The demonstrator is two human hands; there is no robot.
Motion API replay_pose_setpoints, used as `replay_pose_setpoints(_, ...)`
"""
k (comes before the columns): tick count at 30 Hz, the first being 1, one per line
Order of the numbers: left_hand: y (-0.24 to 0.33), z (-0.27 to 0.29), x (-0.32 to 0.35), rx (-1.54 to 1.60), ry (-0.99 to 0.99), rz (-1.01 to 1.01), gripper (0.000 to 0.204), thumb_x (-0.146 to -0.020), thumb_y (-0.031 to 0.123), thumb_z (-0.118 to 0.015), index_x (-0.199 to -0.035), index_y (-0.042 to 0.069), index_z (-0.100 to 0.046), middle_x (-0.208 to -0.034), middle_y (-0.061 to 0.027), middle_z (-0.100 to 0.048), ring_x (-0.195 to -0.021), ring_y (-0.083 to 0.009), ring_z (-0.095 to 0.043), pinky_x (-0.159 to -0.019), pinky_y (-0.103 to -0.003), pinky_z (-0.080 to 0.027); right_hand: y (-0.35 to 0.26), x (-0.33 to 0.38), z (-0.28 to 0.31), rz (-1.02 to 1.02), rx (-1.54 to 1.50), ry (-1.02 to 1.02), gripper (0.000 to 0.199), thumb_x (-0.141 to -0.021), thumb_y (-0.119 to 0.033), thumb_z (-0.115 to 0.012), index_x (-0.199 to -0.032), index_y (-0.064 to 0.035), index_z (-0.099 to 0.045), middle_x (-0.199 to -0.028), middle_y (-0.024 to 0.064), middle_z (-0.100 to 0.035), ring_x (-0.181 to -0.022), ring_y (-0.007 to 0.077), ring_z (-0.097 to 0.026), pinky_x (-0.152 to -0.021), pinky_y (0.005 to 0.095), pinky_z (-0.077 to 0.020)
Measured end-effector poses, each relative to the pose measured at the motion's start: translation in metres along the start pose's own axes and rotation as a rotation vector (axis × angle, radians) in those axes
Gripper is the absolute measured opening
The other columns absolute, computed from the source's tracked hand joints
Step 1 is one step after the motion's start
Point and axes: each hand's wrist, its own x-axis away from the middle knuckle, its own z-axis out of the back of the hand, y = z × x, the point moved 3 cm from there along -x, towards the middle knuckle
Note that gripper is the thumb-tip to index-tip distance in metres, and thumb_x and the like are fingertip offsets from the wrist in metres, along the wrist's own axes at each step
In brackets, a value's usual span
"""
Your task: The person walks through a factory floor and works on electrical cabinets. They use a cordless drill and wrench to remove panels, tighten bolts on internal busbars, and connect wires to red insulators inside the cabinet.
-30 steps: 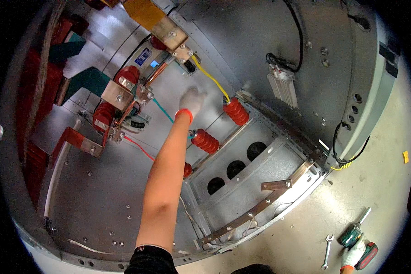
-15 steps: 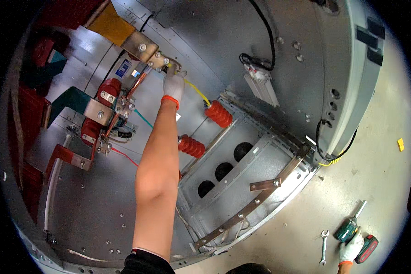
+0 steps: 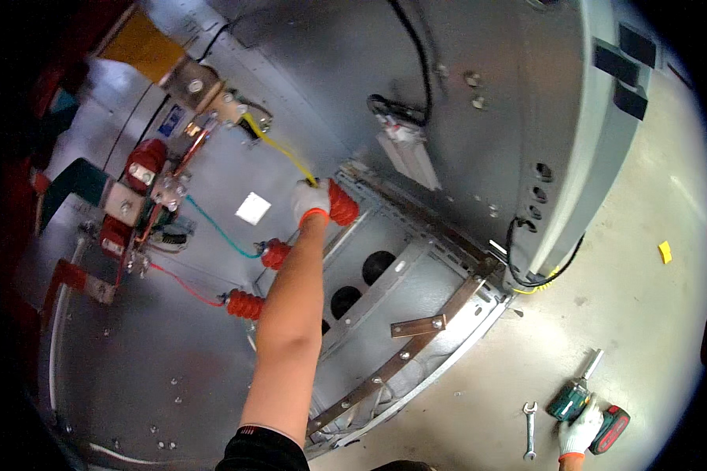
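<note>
In a white glove with an orange cuff, my left hand (image 3: 310, 201) reaches into the metal cabinet. Its fingers close round the lower end of a yellow wire (image 3: 279, 144), against the top of a red ribbed insulator (image 3: 344, 204); the exact grip is partly hidden. The wire's upper end meets a copper busbar joint (image 3: 226, 107). Down on the floor at the right, my gloved right hand (image 3: 580, 434) is wrapped over the handle of a green cordless impact wrench (image 3: 570, 399) with a long socket. Beside it lies an open-ended spanner (image 3: 530, 431).
A green wire (image 3: 216, 228) and a red wire (image 3: 184, 284) run to two more red insulators (image 3: 245, 304). Round dark holes (image 3: 346, 301) open in the cabinet floor. A brown flat bar (image 3: 393, 365) follows the front edge. Right stands the cabinet's door-side frame (image 3: 585, 149).
My left hand has come down from the busbar joint to the insulator at the yellow wire's lower end. The view has shifted. My right hand stays on the impact wrench.
</note>
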Motion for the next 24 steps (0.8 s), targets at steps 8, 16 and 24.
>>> replay_pose_setpoints(8,0.006,-0.013,0.0,-0.154,0.088,-0.174,0.039,-0.087,0.036,-0.06,-0.091,-0.001,-0.071,-0.091,-0.028,-0.068,-0.09,-0.0445,-0.066,-0.082,-0.05,-0.052,-0.007,-0.001,0.009,-0.032,0.068,-0.014,0.099,-0.063,-0.019,-0.074,-0.148,0.0034,-0.028,-0.129,0.0207,-0.051,-0.117,0.0373,-0.049,-0.113,0.048,-0.0276)
replay_pose_setpoints(16,-0.009,-0.007,-0.015,-0.078,-0.075,-0.195,0.059,-0.085,0.046,-0.065,-0.11,-0.007,-0.062,-0.105,-0.0319,-0.065,-0.103,-0.0455,-0.063,-0.09,-0.048,-0.05,-0.012,0.001,0.01,0.003,0.071,0.049,0.098,-0.064,-0.019,-0.074,-0.148,0.0029,-0.028,-0.12,0.021,-0.054,-0.115,0.0376,-0.05,-0.111,0.0479,-0.0291)
replay_pose_setpoints(24,-0.124,-0.059,0.208,-0.123,-0.426,-0.233,0.06,-0.093,0.055,-0.054,-0.117,0.001,-0.061,-0.109,-0.0253,-0.065,-0.104,-0.0435,-0.061,-0.091,-0.049,-0.047,-0.02,-0.003,0.02,-0.005,0.044,-0.02,0.095,-0.065,-0.017,-0.071,-0.147,0.0028,-0.029,-0.118,0.0206,-0.054,-0.112,0.0384,-0.051,-0.11,0.048,-0.0309)
